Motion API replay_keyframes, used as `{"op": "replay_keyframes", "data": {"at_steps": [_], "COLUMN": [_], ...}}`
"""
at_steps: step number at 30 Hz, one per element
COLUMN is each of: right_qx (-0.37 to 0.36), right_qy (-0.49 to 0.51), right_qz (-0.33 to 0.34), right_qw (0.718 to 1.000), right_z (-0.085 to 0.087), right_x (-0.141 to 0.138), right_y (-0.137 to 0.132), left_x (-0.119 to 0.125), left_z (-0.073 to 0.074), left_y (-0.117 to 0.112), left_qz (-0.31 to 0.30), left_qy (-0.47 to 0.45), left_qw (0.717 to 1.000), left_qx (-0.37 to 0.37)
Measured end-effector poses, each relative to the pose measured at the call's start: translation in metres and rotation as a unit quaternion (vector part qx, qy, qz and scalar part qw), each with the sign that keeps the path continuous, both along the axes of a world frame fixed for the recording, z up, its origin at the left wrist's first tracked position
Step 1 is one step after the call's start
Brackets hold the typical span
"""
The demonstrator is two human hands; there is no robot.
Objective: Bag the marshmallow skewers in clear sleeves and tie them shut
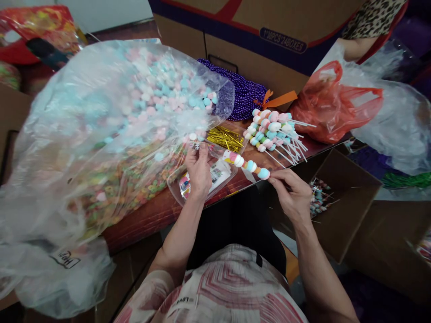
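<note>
A candy skewer of white, blue and orange pieces stretches between my hands. My right hand pinches it at its lower end, beside a blue candy; the stick is hidden in the fingers. The skewer's far end lies inside a clear wrapper with a yellow and pink print. My left hand is closed, thumb against fingers, on the other end of this clear wrapper. Under the left hand is a clear plastic tray with printed wrappers in it. A pile of candy skewers with white sticks lies beyond.
Large clear bags of pastel candies and small colourful candies fill the left. Gold twist ties, purple bead strings and a red plastic bag lie behind. An open carton with more skewers stands right, below the table edge.
</note>
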State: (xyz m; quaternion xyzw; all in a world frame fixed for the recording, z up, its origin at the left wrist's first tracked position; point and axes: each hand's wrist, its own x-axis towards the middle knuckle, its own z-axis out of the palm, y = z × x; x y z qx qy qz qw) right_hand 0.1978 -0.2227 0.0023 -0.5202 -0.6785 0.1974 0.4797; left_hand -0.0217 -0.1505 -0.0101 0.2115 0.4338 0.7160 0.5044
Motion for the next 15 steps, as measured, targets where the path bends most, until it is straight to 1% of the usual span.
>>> {"op": "replay_keyframes", "data": {"at_steps": [4,7,10,13,15], "right_qx": [-0.025,-0.041,-0.031,0.0,0.016], "right_qy": [0.018,0.013,0.007,-0.017,-0.036], "right_qz": [0.004,-0.001,-0.016,-0.023,-0.02], "right_qw": [1.0,0.999,0.999,1.0,0.999], "right_z": [-0.005,-0.008,-0.01,-0.011,-0.012], "right_x": [-0.005,-0.012,-0.019,-0.023,-0.024], "right_y": [-0.001,-0.002,-0.004,-0.006,-0.006], "left_x": [0.003,0.008,0.011,0.013,0.015], "left_z": [0.002,0.001,-0.002,-0.005,-0.005], "left_y": [-0.005,-0.008,-0.009,-0.009,-0.011], "left_qz": [-0.045,-0.052,-0.047,-0.041,-0.053], "left_qy": [0.043,0.067,0.043,0.005,-0.011], "left_qw": [0.998,0.996,0.998,0.998,0.998], "left_qx": [-0.007,-0.01,-0.028,-0.041,-0.045]}}
